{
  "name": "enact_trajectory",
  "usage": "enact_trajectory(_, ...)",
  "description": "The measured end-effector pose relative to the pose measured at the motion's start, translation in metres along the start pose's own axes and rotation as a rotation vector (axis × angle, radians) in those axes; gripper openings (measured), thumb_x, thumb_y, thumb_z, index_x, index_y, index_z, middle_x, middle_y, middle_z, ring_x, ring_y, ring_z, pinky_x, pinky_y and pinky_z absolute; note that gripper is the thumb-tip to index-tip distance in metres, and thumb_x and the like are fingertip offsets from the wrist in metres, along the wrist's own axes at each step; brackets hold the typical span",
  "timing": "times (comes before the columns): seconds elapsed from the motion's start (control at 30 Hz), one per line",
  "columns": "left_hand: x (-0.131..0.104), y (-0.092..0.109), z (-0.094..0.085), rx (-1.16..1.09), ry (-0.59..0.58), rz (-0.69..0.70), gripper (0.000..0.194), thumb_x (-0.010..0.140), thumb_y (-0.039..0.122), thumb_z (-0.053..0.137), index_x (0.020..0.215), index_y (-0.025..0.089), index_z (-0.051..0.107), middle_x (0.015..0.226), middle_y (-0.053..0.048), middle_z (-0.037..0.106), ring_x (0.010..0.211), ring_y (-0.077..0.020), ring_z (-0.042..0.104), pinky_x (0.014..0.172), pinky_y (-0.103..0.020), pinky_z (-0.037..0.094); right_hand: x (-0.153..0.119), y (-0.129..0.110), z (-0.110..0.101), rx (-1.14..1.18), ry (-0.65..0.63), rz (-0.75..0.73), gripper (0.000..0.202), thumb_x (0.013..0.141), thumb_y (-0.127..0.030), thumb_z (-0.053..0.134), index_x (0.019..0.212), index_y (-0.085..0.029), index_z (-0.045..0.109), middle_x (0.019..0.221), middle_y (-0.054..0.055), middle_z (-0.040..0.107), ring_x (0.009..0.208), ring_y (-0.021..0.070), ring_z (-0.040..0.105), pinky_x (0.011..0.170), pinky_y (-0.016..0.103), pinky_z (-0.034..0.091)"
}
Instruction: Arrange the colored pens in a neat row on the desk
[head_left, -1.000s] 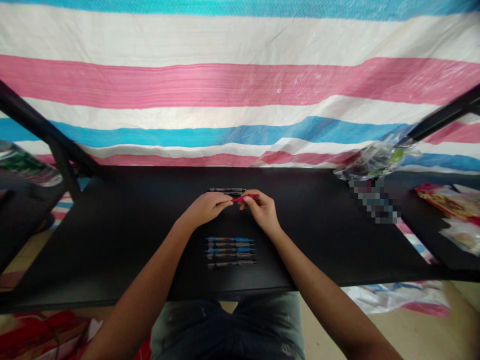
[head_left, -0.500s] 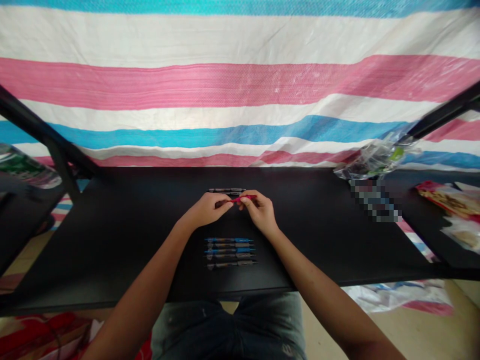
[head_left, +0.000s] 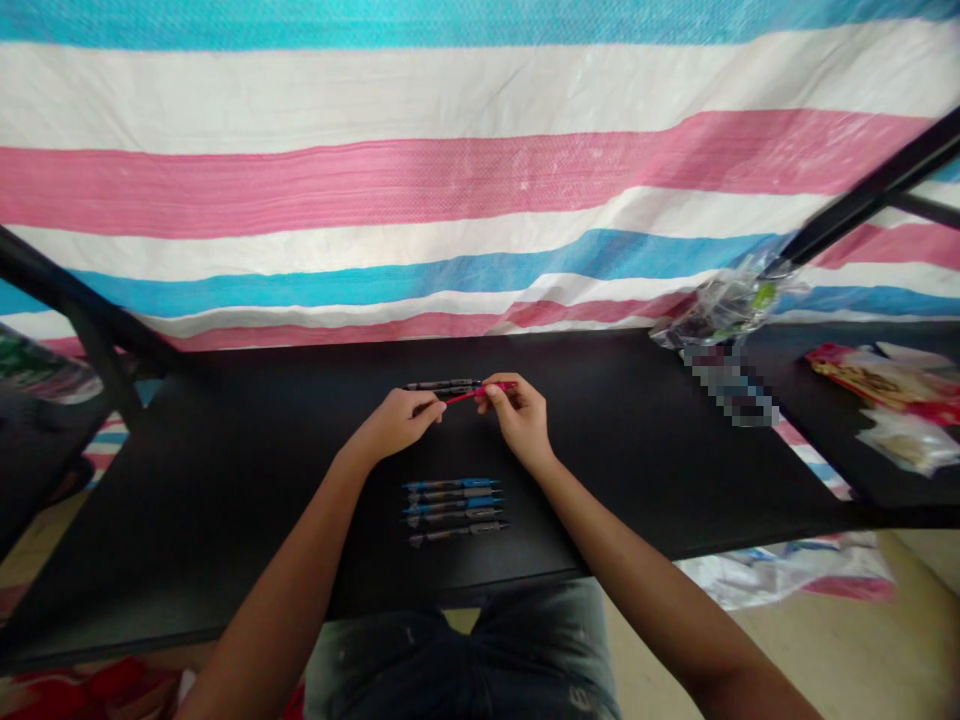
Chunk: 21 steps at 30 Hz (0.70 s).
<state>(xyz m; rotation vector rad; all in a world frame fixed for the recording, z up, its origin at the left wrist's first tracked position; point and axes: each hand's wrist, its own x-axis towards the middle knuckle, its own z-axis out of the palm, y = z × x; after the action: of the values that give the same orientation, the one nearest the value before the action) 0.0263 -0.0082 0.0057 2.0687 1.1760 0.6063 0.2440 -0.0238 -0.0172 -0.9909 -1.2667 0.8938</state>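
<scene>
My left hand [head_left: 401, 423] pinches the left end of a thin red piece [head_left: 460, 398], which reaches across to my right hand. Between the fingers of my right hand [head_left: 519, 412] is a wider red part [head_left: 498, 387] in line with it, like a pen body. Just behind the hands, dark pens [head_left: 441, 386] lie on the black table. Nearer to me, several blue, grey and black pens [head_left: 453, 497] lie side by side in a column.
A clear plastic bag [head_left: 716, 305] sits at the table's back right, beside a pixelated item [head_left: 731, 388]. Red packaging [head_left: 885, 385] lies on a surface at the far right. A striped sheet [head_left: 375, 185] hangs behind the black table [head_left: 240, 470].
My hands have moved apart, my left hand going left, and more of the thin red piece shows between them. The whole view has shifted slightly.
</scene>
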Motion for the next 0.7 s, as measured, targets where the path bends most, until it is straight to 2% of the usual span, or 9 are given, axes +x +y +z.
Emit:
enact_trajectory(0.23, 0.003, 0.004, 0.008, 0.019, 0.020, 0.035, 0.038, 0.100, 0.035, 0.048, 0.071, 0.016, 0.063, 0.060, 0.002, 0.057, 0.058, -0.0127, 0.052, 0.062, -0.027, 0.033, -0.003, 0.000, 0.001, 0.014, -0.036, 0.005, 0.028, 0.090, -0.048, 0.072, 0.094, -0.021, 0.068, 0.074, 0.003, 0.077, 0.063, 0.0178, 0.072, 0.065, 0.033, 0.061)
enact_trajectory(0.7, 0.003, 0.005, 0.012, -0.021, 0.029, 0.046, 0.039, 0.100, 0.035, 0.048, 0.069, 0.016, 0.061, 0.058, 0.002, 0.054, 0.057, -0.0127, 0.049, 0.062, -0.027, 0.034, -0.002, -0.001, 0.003, -0.018, -0.076, 0.022, 0.031, 0.089, -0.053, 0.071, 0.092, -0.022, 0.068, 0.072, 0.003, 0.076, 0.061, 0.0181, 0.071, 0.063, 0.034, 0.061)
